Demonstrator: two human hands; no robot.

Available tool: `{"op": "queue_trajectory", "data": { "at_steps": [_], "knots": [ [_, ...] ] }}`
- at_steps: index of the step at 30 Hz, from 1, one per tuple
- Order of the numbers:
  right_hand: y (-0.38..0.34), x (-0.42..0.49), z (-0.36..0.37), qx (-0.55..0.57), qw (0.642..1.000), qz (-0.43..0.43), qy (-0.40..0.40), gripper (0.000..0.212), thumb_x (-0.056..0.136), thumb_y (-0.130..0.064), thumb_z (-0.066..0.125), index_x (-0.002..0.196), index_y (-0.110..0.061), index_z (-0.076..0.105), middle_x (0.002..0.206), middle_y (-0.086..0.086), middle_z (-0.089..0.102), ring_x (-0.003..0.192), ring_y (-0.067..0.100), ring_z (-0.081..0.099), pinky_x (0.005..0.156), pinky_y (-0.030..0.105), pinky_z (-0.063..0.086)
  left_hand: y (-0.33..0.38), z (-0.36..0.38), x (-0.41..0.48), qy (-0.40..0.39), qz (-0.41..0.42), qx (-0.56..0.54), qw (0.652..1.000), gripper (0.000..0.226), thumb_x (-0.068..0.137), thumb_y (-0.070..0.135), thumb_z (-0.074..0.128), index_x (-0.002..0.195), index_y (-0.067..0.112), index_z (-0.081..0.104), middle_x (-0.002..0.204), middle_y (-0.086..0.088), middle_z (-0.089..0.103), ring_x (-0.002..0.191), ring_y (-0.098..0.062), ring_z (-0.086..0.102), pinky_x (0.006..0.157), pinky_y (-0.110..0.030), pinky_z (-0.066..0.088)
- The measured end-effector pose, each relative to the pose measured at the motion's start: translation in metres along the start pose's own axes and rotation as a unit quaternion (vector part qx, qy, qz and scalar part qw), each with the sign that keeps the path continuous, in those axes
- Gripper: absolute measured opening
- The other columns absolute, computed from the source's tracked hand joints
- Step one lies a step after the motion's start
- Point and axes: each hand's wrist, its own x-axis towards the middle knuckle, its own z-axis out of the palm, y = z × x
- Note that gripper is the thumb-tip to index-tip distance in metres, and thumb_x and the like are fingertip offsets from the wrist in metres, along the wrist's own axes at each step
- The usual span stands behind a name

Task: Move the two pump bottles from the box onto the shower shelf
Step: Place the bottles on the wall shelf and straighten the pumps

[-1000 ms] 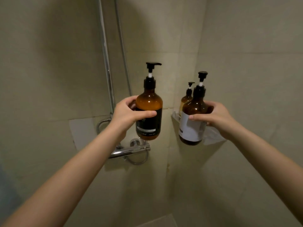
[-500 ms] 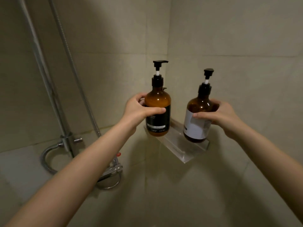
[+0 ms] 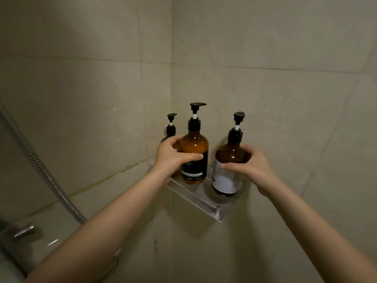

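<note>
Both amber bottles now lower, at the shelf [image 3: 206, 203]; left hand [image 3: 171, 158] gripping black-labelled bottle [image 3: 194, 152], right hand [image 3: 252, 168] white-labelled bottle [image 3: 228, 172].

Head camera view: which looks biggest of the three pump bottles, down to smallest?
1. Black-label bottle and white-label bottle: alike, not ranked.
2. Back bottle: looks smallest, but it stands farther back, partly hidden by the left hand, so true size is unsure.

dim warm light, soft shadows under shelf [image 3: 206, 203], small glints on bottles, wide-angle bending at edges, slight softness
</note>
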Motion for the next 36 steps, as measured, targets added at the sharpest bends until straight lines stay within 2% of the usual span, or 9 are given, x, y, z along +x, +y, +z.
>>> {"op": "queue_trajectory", "data": {
  "at_steps": [2,6,9,14,18,24,29,34,36],
  "knots": [
    [0.006,0.001,0.005,-0.005,1.000,0.009,0.013,0.046,0.052,-0.025,0.089,0.089,-0.030,0.062,0.087,-0.014,0.068,0.082,-0.001,0.063,0.055,0.009,0.049,-0.009,0.003,0.008,-0.006,-0.003,-0.008,1.000,0.060,0.047,0.029,0.088,0.095,0.043,0.056,0.081,0.033,0.055,0.066,0.020,0.053,0.050,-0.003,0.038],
    [0.017,-0.001,0.011,-0.019,0.999,0.023,0.038,0.048,0.050,-0.028,0.090,0.088,-0.032,0.061,0.089,-0.013,0.068,0.085,0.002,0.064,0.062,0.014,0.048,-0.025,0.008,0.018,-0.038,0.001,-0.016,0.999,0.084,0.048,0.025,0.088,0.125,0.023,0.054,0.089,0.028,0.055,0.079,0.015,0.049,0.063,-0.007,0.037],
    [0.025,-0.004,0.015,-0.029,0.998,0.030,0.053,0.052,0.051,-0.028,0.090,0.095,-0.030,0.061,0.093,-0.010,0.068,0.088,0.007,0.064,0.065,0.017,0.049,-0.035,0.011,0.021,-0.050,0.001,-0.015,0.999,0.088,0.049,0.024,0.088,0.129,0.022,0.051,0.097,0.026,0.053,0.089,0.007,0.050,0.072,-0.010,0.039],
    [0.033,-0.009,0.022,-0.051,0.996,0.045,0.061,0.055,0.050,-0.029,0.090,0.096,-0.031,0.061,0.092,-0.011,0.067,0.088,0.002,0.063,0.065,0.013,0.048,-0.048,0.015,0.026,-0.070,-0.015,-0.028,0.997,0.093,0.049,0.023,0.088,0.133,0.021,0.047,0.120,0.007,0.056,0.105,-0.006,0.048,0.085,-0.023,0.039],
    [0.037,-0.009,0.026,-0.062,0.994,0.043,0.077,0.047,0.050,-0.026,0.090,0.085,-0.035,0.061,0.085,-0.014,0.068,0.076,-0.008,0.063,0.056,0.006,0.047,-0.056,0.016,0.030,-0.094,-0.014,-0.031,0.995,0.095,0.045,0.029,0.087,0.131,0.023,0.048,0.112,0.013,0.056,0.105,-0.007,0.049,0.083,-0.022,0.040],
    [0.042,-0.009,0.026,-0.049,0.995,0.056,0.066,0.059,0.053,-0.024,0.089,0.105,-0.024,0.062,0.098,-0.008,0.067,0.091,0.006,0.064,0.065,0.014,0.048,-0.066,0.016,0.033,-0.095,-0.017,-0.032,0.995,0.087,0.050,0.023,0.087,0.128,0.028,0.050,0.104,0.022,0.052,0.106,-0.006,0.047,0.086,-0.024,0.039],
    [0.043,-0.010,0.027,-0.049,0.995,0.063,0.060,0.057,0.057,-0.024,0.088,0.104,-0.032,0.057,0.098,-0.014,0.064,0.090,0.000,0.061,0.059,0.008,0.048,-0.073,0.015,0.035,-0.116,-0.017,-0.028,0.993,0.087,0.049,0.023,0.088,0.127,0.030,0.050,0.106,0.021,0.049,0.110,-0.008,0.044,0.091,-0.030,0.039],
    [0.042,-0.015,0.030,-0.050,0.994,0.066,0.066,0.056,0.060,-0.022,0.086,0.106,-0.033,0.056,0.099,-0.015,0.064,0.088,-0.005,0.061,0.061,0.006,0.047,-0.077,0.016,0.032,-0.134,-0.003,-0.027,0.991,0.069,0.051,0.026,0.087,0.103,0.050,0.048,0.100,0.030,0.047,0.107,-0.005,0.045,0.091,-0.028,0.039],
    [0.040,-0.017,0.031,-0.056,0.994,0.069,0.067,0.056,0.062,-0.023,0.086,0.107,-0.033,0.055,0.099,-0.017,0.063,0.088,-0.006,0.060,0.063,0.007,0.045,-0.077,0.015,0.031,-0.138,0.005,-0.020,0.990,0.072,0.053,0.027,0.087,0.108,0.049,0.045,0.104,0.028,0.048,0.110,-0.006,0.045,0.093,-0.029,0.039]
  ]
}}
